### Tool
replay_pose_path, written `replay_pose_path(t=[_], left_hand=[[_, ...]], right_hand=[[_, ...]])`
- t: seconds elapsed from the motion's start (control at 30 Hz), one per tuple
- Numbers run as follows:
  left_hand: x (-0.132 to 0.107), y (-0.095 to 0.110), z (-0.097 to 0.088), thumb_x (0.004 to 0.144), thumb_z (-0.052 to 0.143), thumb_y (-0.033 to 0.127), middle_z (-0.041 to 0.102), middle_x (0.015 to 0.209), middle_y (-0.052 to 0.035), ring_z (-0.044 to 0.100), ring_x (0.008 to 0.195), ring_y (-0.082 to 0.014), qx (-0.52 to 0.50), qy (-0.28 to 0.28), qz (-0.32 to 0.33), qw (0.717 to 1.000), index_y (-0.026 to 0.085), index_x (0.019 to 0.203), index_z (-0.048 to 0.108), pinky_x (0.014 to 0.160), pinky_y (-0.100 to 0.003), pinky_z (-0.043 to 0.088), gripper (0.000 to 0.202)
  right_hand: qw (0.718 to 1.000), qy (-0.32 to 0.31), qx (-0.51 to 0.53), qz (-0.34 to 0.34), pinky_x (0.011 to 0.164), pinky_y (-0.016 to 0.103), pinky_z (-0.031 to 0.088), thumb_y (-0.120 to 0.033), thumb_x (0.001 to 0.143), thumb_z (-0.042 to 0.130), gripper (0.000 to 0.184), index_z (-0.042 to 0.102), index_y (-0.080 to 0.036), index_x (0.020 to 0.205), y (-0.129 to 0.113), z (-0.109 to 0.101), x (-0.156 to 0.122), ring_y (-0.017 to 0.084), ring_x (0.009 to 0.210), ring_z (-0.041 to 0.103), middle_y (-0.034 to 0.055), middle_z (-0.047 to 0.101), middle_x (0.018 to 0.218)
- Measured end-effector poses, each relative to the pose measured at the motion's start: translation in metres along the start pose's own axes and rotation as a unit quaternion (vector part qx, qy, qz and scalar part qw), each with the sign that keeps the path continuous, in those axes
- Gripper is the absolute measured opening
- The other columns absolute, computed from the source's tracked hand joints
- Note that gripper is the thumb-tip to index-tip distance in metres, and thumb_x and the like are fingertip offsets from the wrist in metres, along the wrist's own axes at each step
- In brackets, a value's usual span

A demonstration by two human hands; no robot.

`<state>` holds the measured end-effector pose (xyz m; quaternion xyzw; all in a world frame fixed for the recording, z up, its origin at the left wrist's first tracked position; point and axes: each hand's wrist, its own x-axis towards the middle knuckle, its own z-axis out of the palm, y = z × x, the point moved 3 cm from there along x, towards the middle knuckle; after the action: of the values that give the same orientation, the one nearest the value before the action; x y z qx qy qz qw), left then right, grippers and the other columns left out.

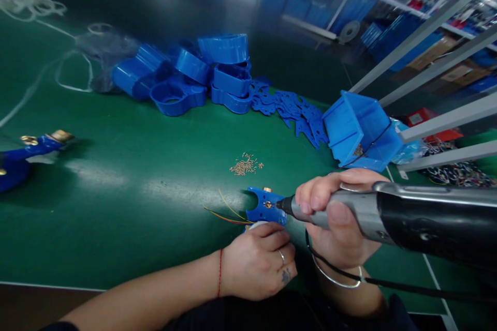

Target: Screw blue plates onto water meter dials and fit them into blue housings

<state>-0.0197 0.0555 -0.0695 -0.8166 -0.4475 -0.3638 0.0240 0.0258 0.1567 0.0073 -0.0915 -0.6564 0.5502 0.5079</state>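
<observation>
My right hand (341,217) is wrapped round an electric screwdriver (404,212), grey and black, which lies nearly level and points left. Its dark tip meets a small blue plastic part (258,199) with brass fittings and a curved cut-out. My left hand (262,258) grips the near edge of that part, its fingertips partly hidden. Something white shows under the left fingers. Thin yellow and red wires (227,217) stick out leftward from the part. Just beyond it, a small pile of screws (245,165) lies on the green table (155,248).
Several blue plastic housings (178,95) stand at the back, with flat blue plates (297,111) beside them. A blue bin (363,129) holding some screws tilts at the right, near grey metal bars (446,119). A blue piece with brass fittings (27,158) lies at far left.
</observation>
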Motion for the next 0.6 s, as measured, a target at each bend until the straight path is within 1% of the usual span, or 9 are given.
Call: replay_pose_path(t=[0.17, 0.3, 0.43, 0.5, 0.6], left_hand=[[0.001, 0.0, -0.001, 0.087, 0.055, 0.02, 0.062, 0.075, 0.0001, 0.057, 0.079, -0.0161, -0.005, 0.002, 0.003, 1.0, 0.017, 0.072, 0.054, 0.085, -0.032, 0.042, 0.015], [0.001, -0.001, 0.0, 0.086, 0.055, 0.019, 0.058, 0.069, 0.0012, 0.055, 0.073, -0.0161, -0.007, 0.002, 0.005, 1.0, 0.018, 0.07, 0.053, 0.08, -0.032, 0.042, 0.016], [0.001, -0.002, 0.001, 0.086, 0.055, 0.019, 0.058, 0.068, 0.0014, 0.055, 0.072, -0.016, -0.014, 0.016, 0.001, 1.0, 0.018, 0.069, 0.053, 0.075, -0.033, 0.042, 0.017], [0.0, -0.002, 0.002, 0.086, 0.054, 0.02, 0.059, 0.069, 0.001, 0.056, 0.074, -0.016, -0.016, 0.008, -0.009, 1.0, 0.018, 0.07, 0.053, 0.075, -0.033, 0.041, 0.017], [0.0, -0.001, 0.0, 0.087, 0.054, 0.023, 0.06, 0.071, 0.0005, 0.056, 0.075, -0.0162, -0.019, -0.001, -0.016, 1.0, 0.018, 0.07, 0.054, 0.076, -0.033, 0.042, 0.017]], right_hand=[[1.0, 0.0, -0.021, 0.006, 0.053, 0.029, 0.048, -0.02, 0.088, 0.058, 0.025, 0.05, -0.025, 0.111, 0.002, 0.003, -0.001, 0.013, 0.056, 0.05, -0.0036, 0.053, 0.07], [1.0, 0.007, -0.029, 0.0, 0.053, 0.028, 0.048, -0.017, 0.087, 0.058, 0.027, 0.05, -0.024, 0.112, 0.002, 0.01, -0.001, 0.012, 0.057, 0.051, -0.0037, 0.054, 0.071], [0.998, 0.021, -0.049, 0.017, 0.049, 0.027, 0.045, -0.017, 0.084, 0.06, 0.033, 0.05, -0.023, 0.115, 0.005, 0.016, 0.0, 0.012, 0.054, 0.05, -0.0044, 0.053, 0.068], [0.998, 0.018, -0.054, 0.023, 0.047, 0.027, 0.044, -0.016, 0.083, 0.061, 0.032, 0.051, -0.022, 0.112, 0.006, 0.018, 0.001, 0.012, 0.054, 0.05, -0.0045, 0.052, 0.067], [0.998, 0.007, -0.057, 0.018, 0.047, 0.026, 0.043, -0.013, 0.082, 0.061, 0.025, 0.052, -0.022, 0.103, 0.006, 0.02, 0.001, 0.012, 0.054, 0.05, -0.0042, 0.052, 0.068]])
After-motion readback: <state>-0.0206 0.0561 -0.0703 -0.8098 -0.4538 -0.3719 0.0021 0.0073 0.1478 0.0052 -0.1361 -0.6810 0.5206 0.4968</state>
